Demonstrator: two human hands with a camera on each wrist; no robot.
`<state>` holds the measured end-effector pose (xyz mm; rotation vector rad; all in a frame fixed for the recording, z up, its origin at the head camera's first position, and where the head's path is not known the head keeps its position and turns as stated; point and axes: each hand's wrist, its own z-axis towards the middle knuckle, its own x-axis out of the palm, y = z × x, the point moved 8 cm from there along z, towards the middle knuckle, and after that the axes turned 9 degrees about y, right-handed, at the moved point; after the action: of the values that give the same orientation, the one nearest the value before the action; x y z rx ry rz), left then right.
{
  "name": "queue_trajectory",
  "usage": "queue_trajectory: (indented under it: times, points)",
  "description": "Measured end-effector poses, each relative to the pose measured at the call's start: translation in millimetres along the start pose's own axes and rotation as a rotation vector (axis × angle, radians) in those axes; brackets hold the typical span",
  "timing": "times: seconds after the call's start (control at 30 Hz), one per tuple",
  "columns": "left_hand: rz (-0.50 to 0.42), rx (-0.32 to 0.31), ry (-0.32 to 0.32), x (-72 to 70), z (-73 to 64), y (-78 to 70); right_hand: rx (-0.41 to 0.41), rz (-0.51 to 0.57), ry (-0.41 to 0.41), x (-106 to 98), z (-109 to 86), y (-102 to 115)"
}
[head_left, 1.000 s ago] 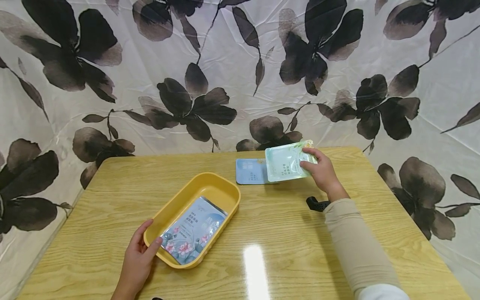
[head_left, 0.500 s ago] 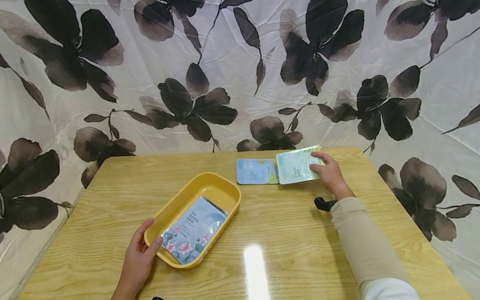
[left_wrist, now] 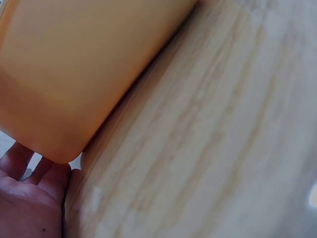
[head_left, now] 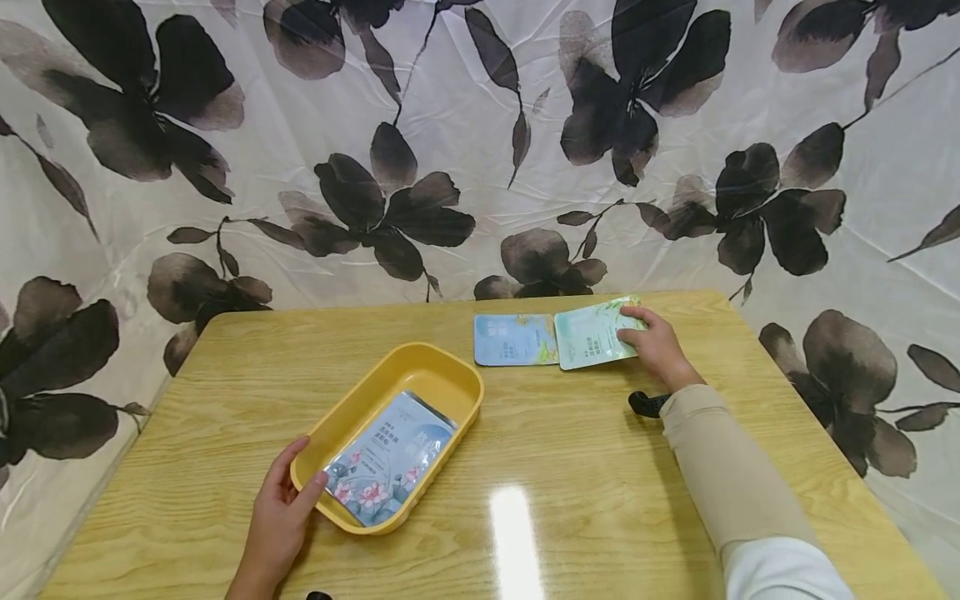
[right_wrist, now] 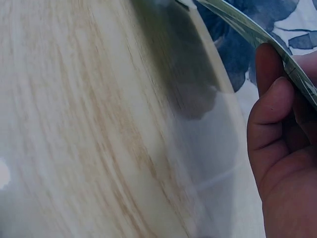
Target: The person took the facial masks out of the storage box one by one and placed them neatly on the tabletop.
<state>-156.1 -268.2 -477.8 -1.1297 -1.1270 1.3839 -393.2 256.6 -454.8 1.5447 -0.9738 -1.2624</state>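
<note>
My left hand (head_left: 276,512) grips the near left end of a yellow plastic basket (head_left: 438,375), thumb over the rim and fingers outside. In the left wrist view, those fingers (left_wrist: 52,178) reach under the basket's corner (left_wrist: 74,74). Flat inside lies a blue sachet (head_left: 390,458) printed with pink lotus flowers. At the table's back, my right hand (head_left: 656,346) pinches a pale green sachet (head_left: 585,335) by its right end. The right wrist view shows this sachet (right_wrist: 242,25) edge-on, slightly bent, above the tabletop. Another blue sachet (head_left: 510,340) lies flat just left of it.
The wood-grain table (head_left: 570,467) reaches back to a floral curtain (head_left: 480,150). A black strap-like piece (head_left: 647,405) sticks out by my right wrist. A bright light reflection (head_left: 516,542) shows on the front of the table.
My right hand has moved right and a little down with the green sachet, which now sits beside the blue one instead of overlapping it. My left hand and the basket have stayed put.
</note>
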Motion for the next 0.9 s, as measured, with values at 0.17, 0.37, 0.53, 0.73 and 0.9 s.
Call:
queue_trajectory:
  times: [0.17,0.37,0.53,0.73,0.9]
  points:
    - [0.014,0.012,-0.002,0.0,0.1,-2.0,0.028,0.029,0.003,0.8,6.3,-0.5]
    - [0.055,-0.004,0.002,0.6,0.3,-3.1,0.036,0.059,0.010,0.7,8.6,-2.1]
    - [0.046,-0.005,0.005,0.8,0.6,-3.0,0.041,0.063,0.016,2.6,9.8,-2.9]
    - [0.025,0.000,0.002,0.1,0.3,-3.3,0.053,0.079,0.022,5.4,13.3,-4.0]
    - [-0.005,-0.006,0.005,0.3,0.4,-3.2,0.066,0.051,0.041,5.2,15.9,-5.7]
